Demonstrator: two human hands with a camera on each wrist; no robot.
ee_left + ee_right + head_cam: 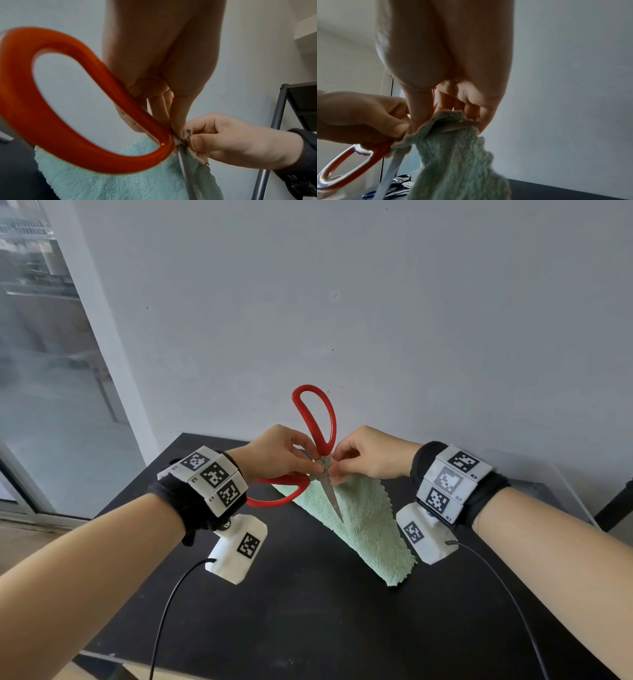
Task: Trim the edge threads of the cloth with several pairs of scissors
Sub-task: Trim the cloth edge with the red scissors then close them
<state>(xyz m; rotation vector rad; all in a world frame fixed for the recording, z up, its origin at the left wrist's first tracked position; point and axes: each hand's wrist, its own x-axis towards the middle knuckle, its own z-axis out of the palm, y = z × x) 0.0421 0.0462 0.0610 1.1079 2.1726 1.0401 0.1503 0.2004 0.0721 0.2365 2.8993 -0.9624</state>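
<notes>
Red-handled scissors (317,422) are held upright above the black table, handles spread wide, one loop up and one loop (68,121) to the lower left. My left hand (317,469) pinches them at the pivot. One blade (335,499) points down in front of the mint-green cloth (366,529). My right hand (334,471) pinches the cloth's top edge right beside the pivot. In the right wrist view the cloth (458,162) hangs from my fingers (419,108) and its top fold lies around the other blade (458,126). The cloth's lower end rests on the table.
The black table (308,628) stands against a grey wall, with a glass door at the left. More scissors (400,182), one pair blue-handled (370,194), lie below in the right wrist view. A dark metal rack (281,121) stands at the right.
</notes>
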